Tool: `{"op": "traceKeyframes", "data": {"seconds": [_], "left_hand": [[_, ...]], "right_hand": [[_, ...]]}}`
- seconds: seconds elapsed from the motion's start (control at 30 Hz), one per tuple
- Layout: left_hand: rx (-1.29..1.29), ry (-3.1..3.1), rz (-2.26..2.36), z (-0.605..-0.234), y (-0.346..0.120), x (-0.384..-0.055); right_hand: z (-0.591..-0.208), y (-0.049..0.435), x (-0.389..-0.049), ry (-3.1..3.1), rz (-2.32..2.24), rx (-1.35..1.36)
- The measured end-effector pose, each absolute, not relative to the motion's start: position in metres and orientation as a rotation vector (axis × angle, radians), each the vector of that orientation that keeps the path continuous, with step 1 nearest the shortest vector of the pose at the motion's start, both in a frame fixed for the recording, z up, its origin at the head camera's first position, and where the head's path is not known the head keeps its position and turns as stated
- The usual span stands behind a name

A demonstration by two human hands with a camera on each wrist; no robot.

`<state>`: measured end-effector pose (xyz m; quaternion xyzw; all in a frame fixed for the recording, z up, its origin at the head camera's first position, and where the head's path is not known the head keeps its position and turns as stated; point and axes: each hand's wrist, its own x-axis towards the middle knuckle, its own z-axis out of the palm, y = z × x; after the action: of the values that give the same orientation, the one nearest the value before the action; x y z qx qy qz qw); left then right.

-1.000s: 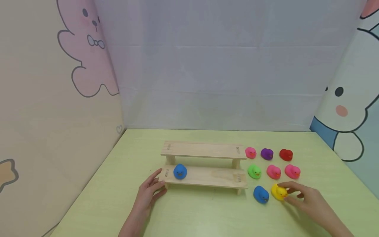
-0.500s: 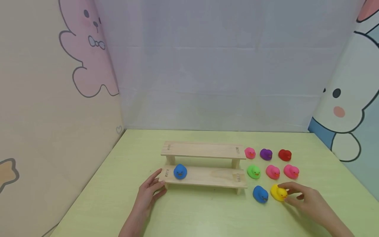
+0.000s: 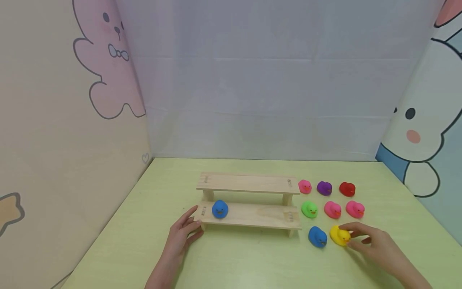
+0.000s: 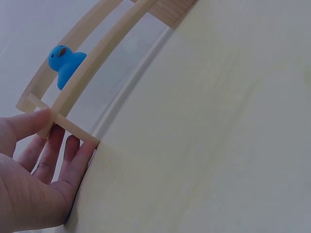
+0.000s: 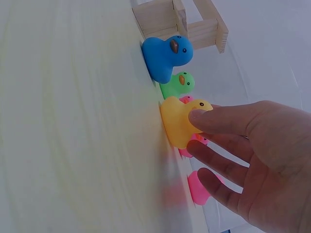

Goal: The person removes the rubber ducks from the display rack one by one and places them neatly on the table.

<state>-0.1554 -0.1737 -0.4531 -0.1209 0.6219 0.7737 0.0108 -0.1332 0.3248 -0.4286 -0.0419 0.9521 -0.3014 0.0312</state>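
A two-step wooden shelf (image 3: 249,216) stands on the table, a blue rubber duck (image 3: 219,209) sitting at the left of its lower step. At that step's left end my left hand (image 3: 180,233) grips the wood, thumb on the board and fingers by the leg (image 4: 73,128). On the right, my right hand (image 3: 375,243) pinches a yellow rubber duck (image 3: 339,235) by its head, between thumb and fingers. The duck's base is down at the tabletop in the right wrist view. Just left of it sits a second blue duck (image 3: 317,237).
Behind the yellow duck stand a green duck (image 3: 309,209) and two pink ducks, one of them right of the middle (image 3: 355,209). A back row holds a small pink duck (image 3: 304,186), a purple duck (image 3: 324,188) and a red duck (image 3: 347,189). A pale curtain (image 3: 260,100) hangs behind the table.
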Motion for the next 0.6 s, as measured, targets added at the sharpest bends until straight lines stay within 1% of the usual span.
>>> {"op": "traceKeyframes", "data": {"seconds": [0.6], "left_hand": [[-0.363, 1.942, 2.398, -0.4496, -0.1727, -0.1539]], "right_hand": [[-0.4278, 0.3251, -0.1331, 2.917, -0.949, -0.123]]}}
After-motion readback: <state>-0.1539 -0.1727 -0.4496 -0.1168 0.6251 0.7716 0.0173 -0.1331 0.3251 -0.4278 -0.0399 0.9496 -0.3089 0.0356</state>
